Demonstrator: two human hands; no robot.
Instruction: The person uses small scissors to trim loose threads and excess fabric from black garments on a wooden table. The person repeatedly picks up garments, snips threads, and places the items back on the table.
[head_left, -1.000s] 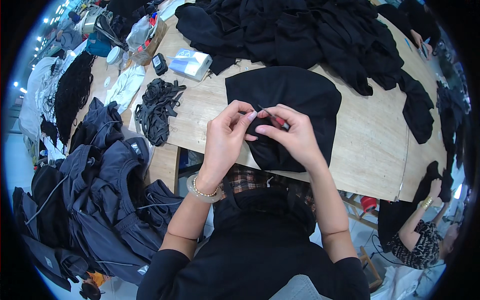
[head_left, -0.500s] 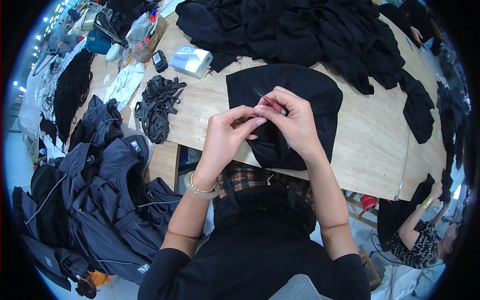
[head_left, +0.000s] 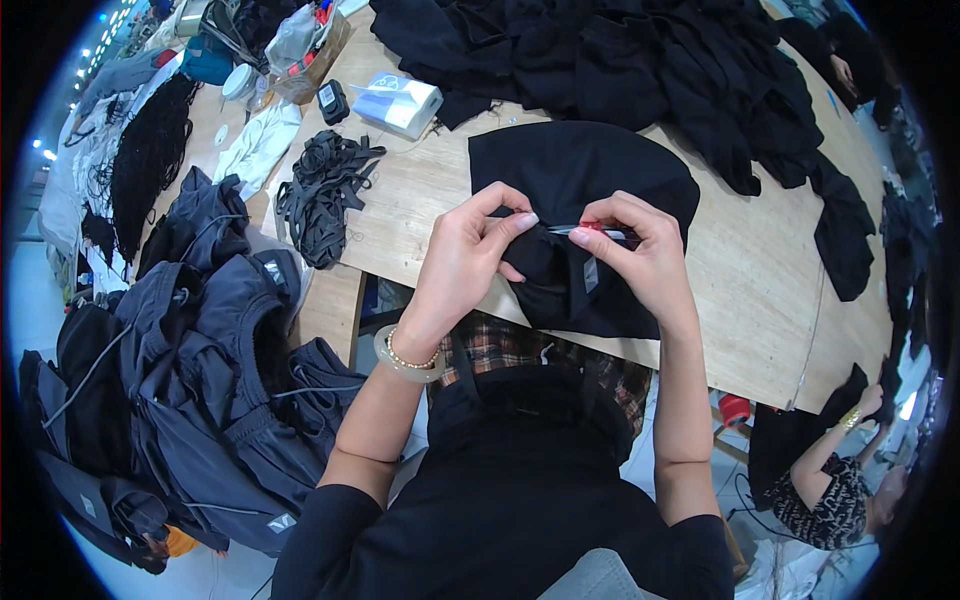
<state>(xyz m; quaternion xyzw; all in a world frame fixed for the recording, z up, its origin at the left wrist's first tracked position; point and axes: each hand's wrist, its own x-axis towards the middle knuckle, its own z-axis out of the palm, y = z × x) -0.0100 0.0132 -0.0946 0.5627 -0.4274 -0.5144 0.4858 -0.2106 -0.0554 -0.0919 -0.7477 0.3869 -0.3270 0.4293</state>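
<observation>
A dark piece of black cloth [head_left: 630,165] lies spread at the table's near edge, with a small grey label [head_left: 590,275] on it. My left hand [head_left: 468,250] is closed, pinching a bit of this cloth between thumb and fingertips. In the closed fingers of my right hand [head_left: 645,250] is a slim metal tool with a red grip [head_left: 592,227]. Its thin tip points left, close to the pinched cloth. The exact kind of tool is hard to make out, as my fingers cover most of it.
Black garments [head_left: 640,70] are heaped along the far side. Dark straps [head_left: 325,195] lie coiled left of the cloth, below a blue and white packet [head_left: 398,104] and a small black device [head_left: 333,102]. Dark jackets [head_left: 215,370] hang at my left. Another person [head_left: 825,490] works at the right.
My right hand has moved right, apart from my left, and turned the tool from upright to nearly level, its tip now toward the pinched cloth. The grey label has come into sight.
</observation>
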